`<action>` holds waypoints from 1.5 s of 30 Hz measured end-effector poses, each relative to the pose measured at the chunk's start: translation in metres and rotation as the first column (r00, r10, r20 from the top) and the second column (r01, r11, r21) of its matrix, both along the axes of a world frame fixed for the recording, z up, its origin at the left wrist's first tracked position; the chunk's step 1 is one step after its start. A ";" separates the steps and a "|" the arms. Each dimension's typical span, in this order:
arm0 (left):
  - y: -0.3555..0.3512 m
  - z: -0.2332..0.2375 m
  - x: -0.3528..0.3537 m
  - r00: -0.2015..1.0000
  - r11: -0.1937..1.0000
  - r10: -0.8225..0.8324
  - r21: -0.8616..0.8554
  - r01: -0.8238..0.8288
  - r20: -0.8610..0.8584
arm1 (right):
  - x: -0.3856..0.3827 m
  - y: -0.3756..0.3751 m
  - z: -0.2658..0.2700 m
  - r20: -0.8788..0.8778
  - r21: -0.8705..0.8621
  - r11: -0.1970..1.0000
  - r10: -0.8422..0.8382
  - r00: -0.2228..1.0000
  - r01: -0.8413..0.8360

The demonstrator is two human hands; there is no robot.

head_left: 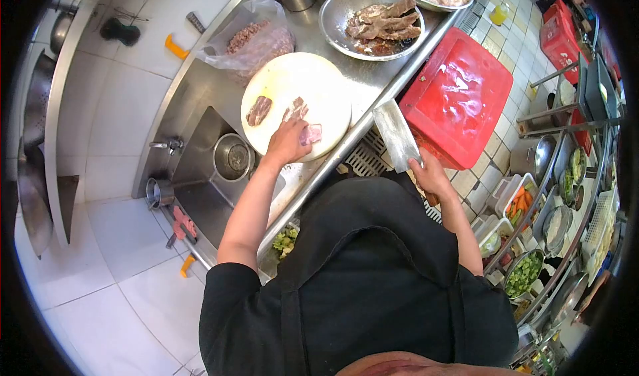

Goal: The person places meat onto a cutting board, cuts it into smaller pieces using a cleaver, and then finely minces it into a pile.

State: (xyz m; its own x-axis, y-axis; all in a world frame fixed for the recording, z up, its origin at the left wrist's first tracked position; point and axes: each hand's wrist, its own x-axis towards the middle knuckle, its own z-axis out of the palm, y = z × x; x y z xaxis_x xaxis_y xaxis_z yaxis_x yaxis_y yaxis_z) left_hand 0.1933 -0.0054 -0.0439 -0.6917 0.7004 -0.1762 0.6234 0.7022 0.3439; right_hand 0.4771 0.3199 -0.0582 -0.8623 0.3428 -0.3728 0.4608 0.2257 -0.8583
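Left fingers (297, 129) hold pink meat (313, 133) on a round cream board (331, 96), right fingers (417, 166) gripping a rectangular metal cleaver (397, 135).

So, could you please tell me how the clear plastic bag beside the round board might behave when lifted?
The clear plastic bag would probably sag and change shape, as it looks thin, crumpled and loose. The small reddish pieces inside would likely shift and give it some weight, since they form a sizeable heap.

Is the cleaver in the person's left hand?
No, the right hand holds the cleaver, while the left hand is over the cutting board.
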 end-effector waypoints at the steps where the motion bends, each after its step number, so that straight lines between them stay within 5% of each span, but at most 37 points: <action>1: -0.003 -0.007 0.001 0.999 0.998 0.032 0.048 -0.032 0.008 | 0.000 0.000 0.001 0.007 -0.039 0.999 0.013 1.000 -0.013; 8: 0.044 -0.024 0.014 0.954 0.938 0.298 0.176 -0.299 0.032 | -0.042 -0.014 -0.008 -0.005 -0.241 0.970 0.047 0.999 -0.047; 12: 0.051 -0.021 0.013 0.953 0.916 0.234 0.286 -0.282 0.191 | -0.090 -0.033 -0.031 -0.048 -0.272 0.961 0.031 0.998 -0.043; 14: 0.045 -0.023 0.012 0.962 0.934 0.196 0.262 -0.242 0.190 | -0.111 -0.046 -0.045 -0.067 -0.314 0.949 -0.006 0.998 -0.015; 15: 0.041 -0.031 0.011 0.990 0.942 0.132 0.304 -0.141 0.050 | -0.118 -0.051 -0.049 -0.062 -0.327 0.945 -0.019 0.998 -0.003; 16: 0.039 -0.039 0.009 0.994 0.942 0.066 0.333 -0.032 -0.092 | -0.124 -0.055 -0.053 -0.088 -0.291 0.957 -0.029 0.996 0.002; 17: 0.048 -0.020 0.019 0.992 0.947 0.130 0.295 -0.126 0.006 | -0.130 -0.057 -0.055 -0.114 -0.253 0.968 -0.038 0.993 0.008; 20: 0.049 -0.028 0.019 0.990 0.952 0.109 0.296 -0.079 -0.088 | -0.138 -0.059 -0.047 -0.043 -0.300 0.954 -0.034 0.999 0.019; 26: 0.052 -0.026 0.019 0.991 0.947 0.133 0.292 -0.131 0.012 | -0.148 -0.062 -0.057 -0.077 -0.227 0.974 -0.014 0.997 -0.004; 31: 0.051 -0.026 0.015 0.993 0.950 0.081 0.308 -0.052 -0.082 | -0.152 -0.066 -0.087 -0.226 0.084 0.996 0.044 0.973 -0.026; 40: 0.053 -0.023 0.008 0.998 0.958 0.048 0.284 -0.034 -0.044 | -0.109 -0.055 -0.027 -0.054 0.073 0.978 0.201 0.978 -0.197; 45: 0.047 -0.028 0.008 0.998 0.946 0.066 0.318 -0.065 0.007 | -0.140 -0.064 -0.046 -0.058 0.096 0.977 0.196 0.979 -0.190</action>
